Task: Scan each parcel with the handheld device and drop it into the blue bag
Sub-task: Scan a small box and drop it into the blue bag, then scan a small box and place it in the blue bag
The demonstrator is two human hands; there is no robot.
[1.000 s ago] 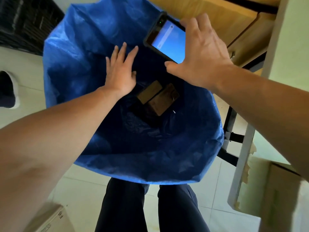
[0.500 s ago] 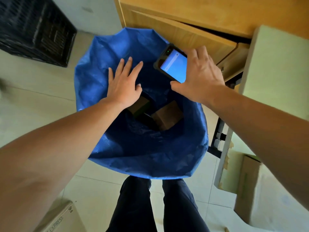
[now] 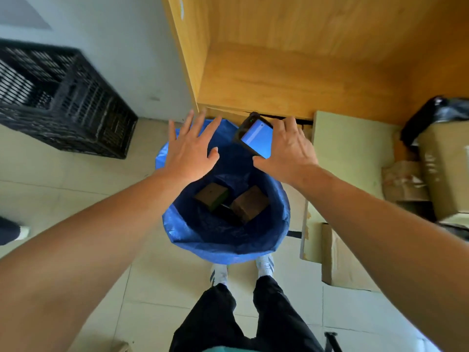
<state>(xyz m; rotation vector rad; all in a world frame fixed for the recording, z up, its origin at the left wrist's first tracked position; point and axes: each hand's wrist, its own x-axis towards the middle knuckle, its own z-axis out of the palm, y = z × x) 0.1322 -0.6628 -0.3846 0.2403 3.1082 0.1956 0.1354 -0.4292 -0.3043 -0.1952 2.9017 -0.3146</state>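
Left hand (image 3: 189, 151) spread empty over the blue bag (image 3: 223, 246); right hand (image 3: 288, 151) grips the scanner (image 3: 253, 137); two parcels (image 3: 250, 203) inside.

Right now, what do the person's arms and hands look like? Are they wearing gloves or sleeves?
No gloves and no sleeves: both forearms are bare as far as the picture shows. The left hand and right hand carry no rings, watch or bands that I can see. Lower down, the person wears black trousers and white shoes with dark stripes.
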